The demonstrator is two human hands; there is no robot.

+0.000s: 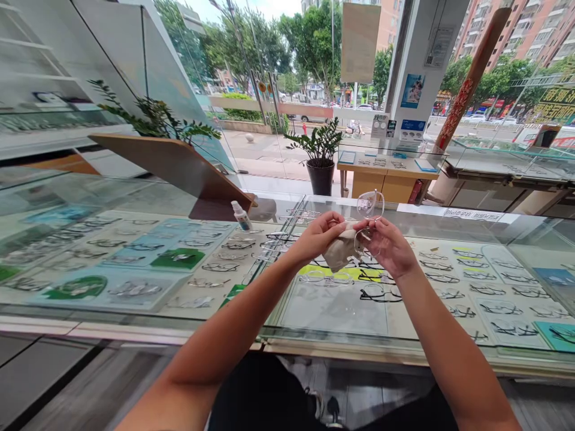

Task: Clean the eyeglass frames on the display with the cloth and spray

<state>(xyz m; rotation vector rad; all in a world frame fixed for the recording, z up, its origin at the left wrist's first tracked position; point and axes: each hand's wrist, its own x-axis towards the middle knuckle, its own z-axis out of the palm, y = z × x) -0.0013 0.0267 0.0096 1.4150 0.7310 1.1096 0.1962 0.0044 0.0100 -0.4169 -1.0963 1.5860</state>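
Note:
Above the glass counter, my left hand (324, 234) is closed on a beige cloth (340, 254) that hangs down from its fingers. My right hand (390, 248) pinches a pair of thin-framed eyeglasses (371, 205). One round lens stands up above the fingers, and the other is lower, beside the cloth and partly hidden. Both hands meet at the frame, fingertips close together. Whether the cloth touches the lower lens I cannot tell.
A small white spray bottle (241, 216) stands on the glass counter (332, 305) to the left. Rows of eyeglasses (381, 293) lie inside the case. A brown wooden board (175, 167) leans at the back left, and a potted plant (320, 173) stands beyond the counter.

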